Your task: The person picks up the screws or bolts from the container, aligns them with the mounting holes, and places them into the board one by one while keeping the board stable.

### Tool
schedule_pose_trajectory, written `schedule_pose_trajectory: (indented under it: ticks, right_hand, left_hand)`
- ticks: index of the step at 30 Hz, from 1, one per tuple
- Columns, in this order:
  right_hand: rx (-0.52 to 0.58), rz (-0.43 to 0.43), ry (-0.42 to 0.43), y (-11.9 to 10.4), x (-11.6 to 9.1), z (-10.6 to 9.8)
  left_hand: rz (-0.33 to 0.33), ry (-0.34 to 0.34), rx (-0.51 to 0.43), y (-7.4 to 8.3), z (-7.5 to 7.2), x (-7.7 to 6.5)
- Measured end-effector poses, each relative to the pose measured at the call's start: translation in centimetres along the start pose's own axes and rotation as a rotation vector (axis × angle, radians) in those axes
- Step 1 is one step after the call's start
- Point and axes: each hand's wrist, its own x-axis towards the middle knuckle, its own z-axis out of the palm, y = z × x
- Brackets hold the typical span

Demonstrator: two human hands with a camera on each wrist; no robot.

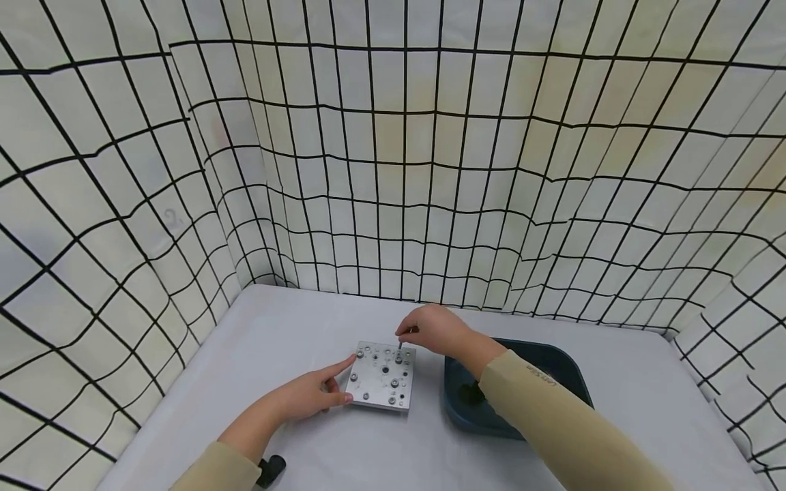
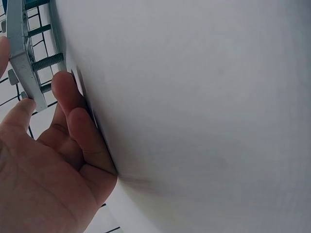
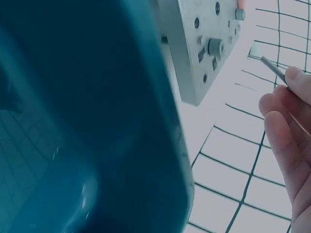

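A square metal plate (image 1: 373,380) with several holes and socket-head bolts lies on the white table; in the left wrist view, threaded bolt shanks (image 2: 48,62) stick out of its underside. My left hand (image 1: 303,395) holds the plate by its left edge, index fingertip at the far corner and thumb at the near one. The other fingers are curled low by the table. Over the far right part of the plate, my right hand (image 1: 437,331) pinches a thin metal rod (image 3: 274,71) between thumb and fingers. Its lower end points down close to a bolt; whether it touches is unclear.
A dark blue tray (image 1: 452,392) stands right of the plate, under my right forearm; something dark (image 1: 471,393) lies in it. A black cylinder (image 1: 272,470) is beside my left sleeve. White walls with black grid lines (image 1: 399,164) enclose the table's back and sides.
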Motion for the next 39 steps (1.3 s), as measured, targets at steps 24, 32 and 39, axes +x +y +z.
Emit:
schedule_pose_trajectory:
  ticks: [24, 32, 39]
  right_hand:
    - [-0.030, 0.023, -0.055, -3.5, 5.0, 2.6]
    - [-0.062, -0.003, -0.070, -3.5, 5.5, 4.1]
    - [-0.151, -0.061, -0.107, -3.7, 5.6, 4.7]
  left_hand:
    - [0.042, -0.008, -0.003, 0.3, -0.5, 0.0]
    - [0.025, -0.021, -0.024, 0.0, -0.2, -0.2]
    - [0.047, -0.028, -0.029, -0.3, -0.3, -0.2]
